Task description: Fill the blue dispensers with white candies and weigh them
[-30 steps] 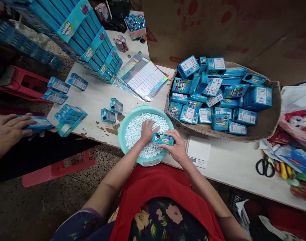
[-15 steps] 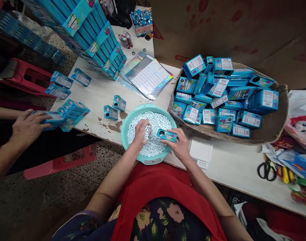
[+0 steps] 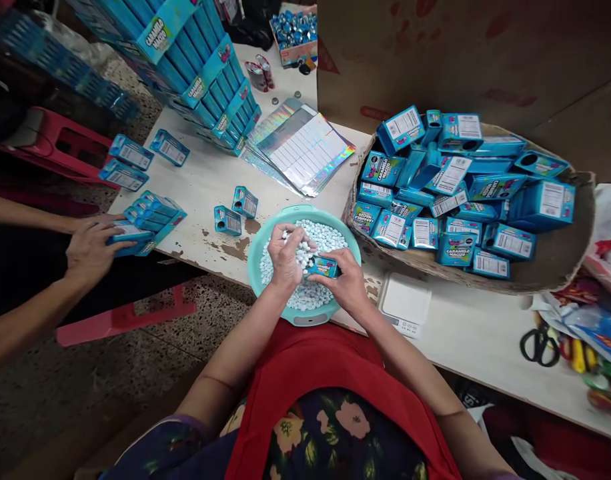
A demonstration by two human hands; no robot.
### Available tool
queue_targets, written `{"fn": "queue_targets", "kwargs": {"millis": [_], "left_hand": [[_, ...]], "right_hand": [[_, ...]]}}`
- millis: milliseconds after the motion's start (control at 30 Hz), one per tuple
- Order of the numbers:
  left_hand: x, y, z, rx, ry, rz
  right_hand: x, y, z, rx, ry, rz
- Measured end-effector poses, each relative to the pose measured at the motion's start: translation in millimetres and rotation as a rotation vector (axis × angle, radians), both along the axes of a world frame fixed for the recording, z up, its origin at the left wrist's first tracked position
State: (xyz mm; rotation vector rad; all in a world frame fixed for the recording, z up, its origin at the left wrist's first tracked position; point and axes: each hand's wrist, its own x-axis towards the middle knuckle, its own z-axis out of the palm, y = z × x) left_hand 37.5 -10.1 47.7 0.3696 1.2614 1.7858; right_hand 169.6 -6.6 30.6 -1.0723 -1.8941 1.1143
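Note:
My left hand [image 3: 287, 257] is cupped around a heap of small white candies [image 3: 304, 253], above a turquoise basin [image 3: 254, 257] filled with the same candies. Those fingers curl against the open end of a small blue candy box [image 3: 324, 267]. My right hand [image 3: 346, 279] grips that box from its right side, thumb below and fingers above, holding it tilted over the basin. Left of the basin, two small blue boxes [image 3: 228, 221] stand on the white table [image 3: 200, 180].
A cardboard tray [image 3: 550, 277] heaped with blue boxes lies at right. Near it are a white scale [image 3: 404, 300] and black-handled scissors [image 3: 539, 347]. Stacked display cartons [image 3: 200, 87] rise behind holographic sheets [image 3: 305, 150]. At left, a co-worker's hands [image 3: 93, 250] hold blue boxes beside a display carton.
My left hand has risen from the candies with a handful and now meets the box's opening. My right hand has brought the box slightly left. The co-worker's hands moved boxes toward the display carton.

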Motion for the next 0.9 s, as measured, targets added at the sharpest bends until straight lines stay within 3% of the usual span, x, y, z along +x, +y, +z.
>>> {"fn": "queue_targets", "kwargs": {"millis": [367,900], "left_hand": [[5.7,4.8,10.0,-0.044,0.070,-0.026],[18.0,2.4,19.5,-0.035,0.301,0.046]], "right_hand": [[-0.7,-0.1,1.9,-0.084,0.028,-0.064],[6.1,-4.5,8.1,-0.090,0.113,-0.095]]}}
